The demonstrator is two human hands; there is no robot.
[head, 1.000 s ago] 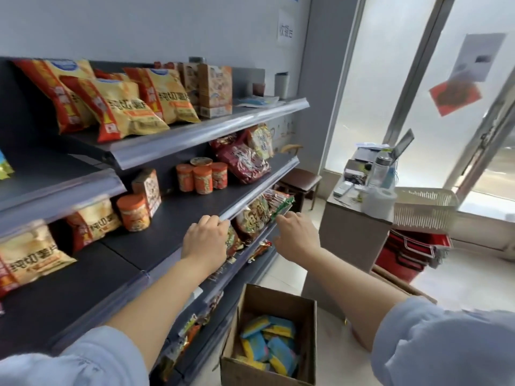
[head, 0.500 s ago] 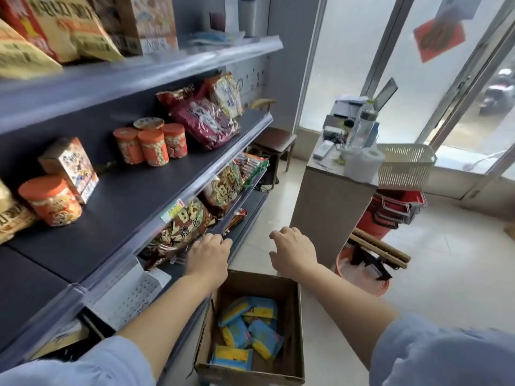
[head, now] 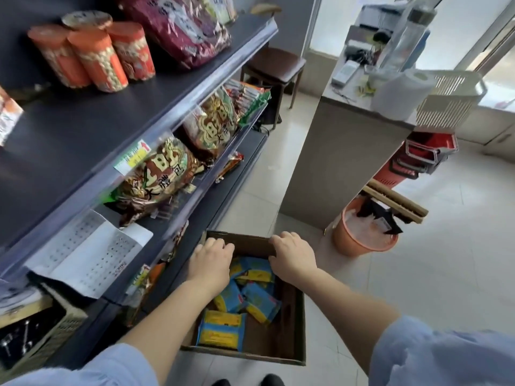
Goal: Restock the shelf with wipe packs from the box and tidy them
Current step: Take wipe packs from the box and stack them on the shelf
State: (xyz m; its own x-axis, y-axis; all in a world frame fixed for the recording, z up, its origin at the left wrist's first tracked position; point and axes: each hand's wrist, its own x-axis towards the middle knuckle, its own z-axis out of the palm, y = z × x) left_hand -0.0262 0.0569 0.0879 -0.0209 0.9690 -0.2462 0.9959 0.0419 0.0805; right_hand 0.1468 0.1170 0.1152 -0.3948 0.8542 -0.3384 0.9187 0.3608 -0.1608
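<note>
Ten o'clock: three orange canisters (head: 92, 57) stand upright, touching one another. Eleven o'clock: a dark red snack bag (head: 181, 29) lies just beside them. Nine o'clock: a gold-and-brown snack bag (head: 164, 174) leans forward, with a yellow-green price tag (head: 133, 157) above it. Eight o'clock: a white perforated panel (head: 89, 254) rests tilted. Twelve o'clock: a brown stool (head: 276, 65) stands on the tiled floor (head: 446, 260). Two o'clock: a grey counter (head: 334, 162) carries a white paper roll (head: 398, 93), a clear bottle (head: 407, 37) and a white slatted basket (head: 451, 98). Three o'clock: stacked red shopping baskets (head: 429, 154). Four o'clock: an orange bucket (head: 359, 235) stands near the counter's foot.
</note>
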